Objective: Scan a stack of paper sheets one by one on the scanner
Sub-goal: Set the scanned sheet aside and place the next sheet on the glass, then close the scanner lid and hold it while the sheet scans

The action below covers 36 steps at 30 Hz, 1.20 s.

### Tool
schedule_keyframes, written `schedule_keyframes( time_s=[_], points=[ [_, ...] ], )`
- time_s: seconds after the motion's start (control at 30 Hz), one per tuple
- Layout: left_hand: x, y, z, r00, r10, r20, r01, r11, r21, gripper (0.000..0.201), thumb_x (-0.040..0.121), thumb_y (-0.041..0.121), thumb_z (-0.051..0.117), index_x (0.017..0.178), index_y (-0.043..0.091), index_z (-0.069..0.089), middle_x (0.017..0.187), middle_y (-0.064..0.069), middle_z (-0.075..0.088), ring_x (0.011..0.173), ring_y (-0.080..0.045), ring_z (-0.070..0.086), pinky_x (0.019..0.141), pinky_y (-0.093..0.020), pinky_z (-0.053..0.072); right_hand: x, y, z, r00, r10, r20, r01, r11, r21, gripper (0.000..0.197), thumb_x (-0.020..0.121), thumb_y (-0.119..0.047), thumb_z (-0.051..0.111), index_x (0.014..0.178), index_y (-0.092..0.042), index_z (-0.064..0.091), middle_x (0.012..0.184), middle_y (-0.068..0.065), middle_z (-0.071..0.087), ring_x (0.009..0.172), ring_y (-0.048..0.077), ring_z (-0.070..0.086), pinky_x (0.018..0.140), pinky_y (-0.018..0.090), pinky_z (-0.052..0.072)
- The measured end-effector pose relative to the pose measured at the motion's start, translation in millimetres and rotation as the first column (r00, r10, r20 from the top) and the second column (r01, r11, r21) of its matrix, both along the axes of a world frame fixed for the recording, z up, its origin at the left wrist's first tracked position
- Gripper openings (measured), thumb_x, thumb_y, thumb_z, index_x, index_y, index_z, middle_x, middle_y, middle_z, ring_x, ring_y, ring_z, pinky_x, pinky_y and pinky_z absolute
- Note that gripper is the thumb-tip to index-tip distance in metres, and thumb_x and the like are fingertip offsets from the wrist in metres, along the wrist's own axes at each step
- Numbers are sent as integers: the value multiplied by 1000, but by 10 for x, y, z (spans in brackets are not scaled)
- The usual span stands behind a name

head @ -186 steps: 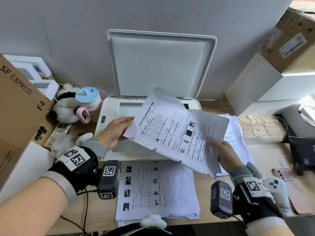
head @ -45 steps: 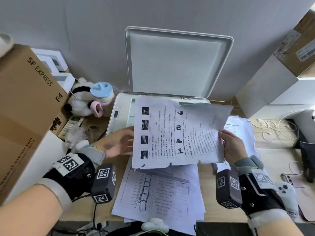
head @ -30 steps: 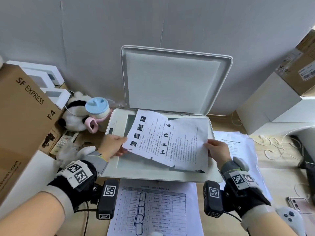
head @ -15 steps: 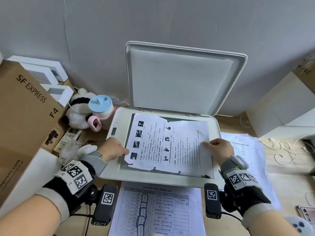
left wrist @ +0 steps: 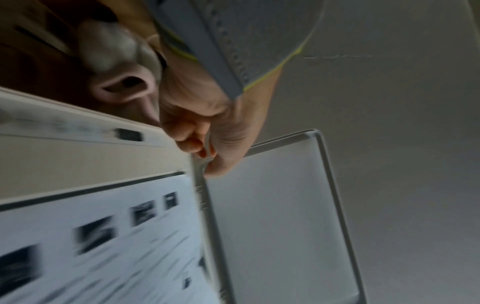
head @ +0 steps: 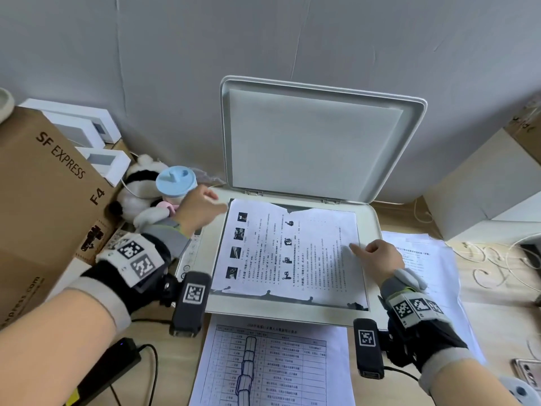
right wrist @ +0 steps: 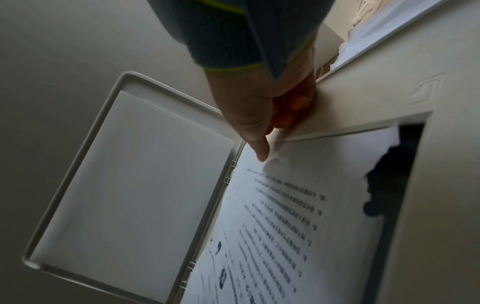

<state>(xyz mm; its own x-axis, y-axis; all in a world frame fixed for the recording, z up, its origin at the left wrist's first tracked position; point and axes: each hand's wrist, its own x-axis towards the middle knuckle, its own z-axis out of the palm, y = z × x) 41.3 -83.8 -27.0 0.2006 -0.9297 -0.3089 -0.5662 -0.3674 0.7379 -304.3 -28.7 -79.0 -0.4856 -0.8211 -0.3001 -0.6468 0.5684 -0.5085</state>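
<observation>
A printed sheet [head: 292, 250] with ragged edges lies flat on the glass of the white scanner [head: 373, 218]. The scanner lid [head: 316, 142] stands open against the wall. My left hand [head: 209, 202] is at the lid's lower left corner. In the blurred left wrist view its thumb and curled fingers [left wrist: 205, 148] sit on either side of the lid's edge [left wrist: 200, 174]. My right hand [head: 360, 249] presses a straight fingertip [right wrist: 261, 157] on the sheet's right edge [right wrist: 298, 216], its other fingers curled. A paper stack [head: 272, 361] lies in front of the scanner.
A second paper pile [head: 424, 259] lies right of the scanner, with cables [head: 483, 259] and a phone [head: 527, 370] beyond. A cardboard box [head: 49, 183], a plush panda [head: 137, 186] and a blue-lidded cup [head: 175, 178] crowd the left. A white box [head: 483, 186] stands at right.
The sheet came down from the air onto the glass. My left hand let go of its left edge and moved back to the lid's corner. The right hand stayed on the right edge.
</observation>
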Motion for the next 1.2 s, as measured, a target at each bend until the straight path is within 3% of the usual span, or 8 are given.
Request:
schedule_keyframes(
  time_s=[0.2, 0.33, 0.5, 0.67, 0.73, 0.83, 1.03, 1.2],
  points=[
    [-142, -600, 567, 939, 45, -340, -144, 951, -273, 60, 87, 2, 46, 142, 19, 30, 139, -7, 39, 63, -13, 54, 50, -22, 41, -105, 32, -65, 986, -52, 156, 72, 990, -123, 35, 92, -30, 51, 65, -8, 50, 59, 6, 48, 59, 23, 45, 59, 31, 36],
    [-218, -716, 844, 871, 58, -487, -188, 957, -222, 45, 89, 7, 37, 132, 22, 41, 97, -1, 54, 54, -11, 58, 40, -17, 39, -184, 106, 61, 907, -108, 407, 195, 965, -178, 26, 95, -22, 47, 83, -3, 59, 63, 5, 51, 53, 18, 47, 52, 27, 37],
    [-113, -440, 840, 722, 243, -648, -397, 912, -100, 25, 92, 19, 36, 71, 13, 49, 72, -4, 56, 49, -16, 59, 53, -23, 43, -316, 203, 229, 688, -133, 713, 331, 932, -145, 36, 100, -33, 36, 83, -13, 61, 56, -1, 59, 47, 11, 52, 53, 25, 36],
    [49, 5, 643, 718, 263, -645, -312, 949, 40, 18, 92, 13, 42, 81, 7, 54, 70, -7, 61, 43, -10, 61, 41, -20, 49, -465, 307, 298, 570, -70, 819, 286, 951, -117, 53, 98, -50, 26, 95, -14, 65, 66, -3, 68, 53, 9, 59, 58, 26, 40],
    [63, 161, 516, 807, 246, -537, -234, 968, 92, 15, 96, 15, 42, 90, 9, 55, 73, -4, 60, 35, -3, 53, 30, -12, 38, -501, 355, 311, 559, -56, 827, 279, 952, -124, 48, 98, -47, 28, 98, -15, 64, 70, 0, 70, 60, 13, 60, 59, 27, 42],
    [60, 328, 303, 842, 269, -467, -222, 963, 154, 11, 95, 11, 48, 85, 11, 55, 94, -9, 54, 57, -15, 52, 32, -11, 41, -521, 409, 300, 555, -75, 829, 305, 945, -119, 35, 96, -41, 43, 91, -13, 64, 74, 2, 66, 66, 14, 59, 57, 23, 49],
    [102, 506, 18, 868, 283, -409, -206, 953, 221, 11, 95, 11, 47, 105, 7, 51, 92, -8, 53, 66, -27, 57, 46, -25, 54, -478, 578, 231, 736, -72, 673, 144, 988, -52, 16, 93, -20, 55, 90, -9, 66, 84, 9, 62, 68, 18, 57, 53, 25, 43],
    [233, 527, -239, 910, 253, -328, -232, 967, 102, 24, 93, 9, 47, 70, 15, 53, 78, -7, 52, 68, -21, 50, 55, -22, 40, -475, 627, 211, 771, -112, 626, 145, 989, -2, 16, 93, -15, 52, 92, -8, 67, 89, 9, 65, 76, 20, 57, 66, 27, 45]
  ],
)
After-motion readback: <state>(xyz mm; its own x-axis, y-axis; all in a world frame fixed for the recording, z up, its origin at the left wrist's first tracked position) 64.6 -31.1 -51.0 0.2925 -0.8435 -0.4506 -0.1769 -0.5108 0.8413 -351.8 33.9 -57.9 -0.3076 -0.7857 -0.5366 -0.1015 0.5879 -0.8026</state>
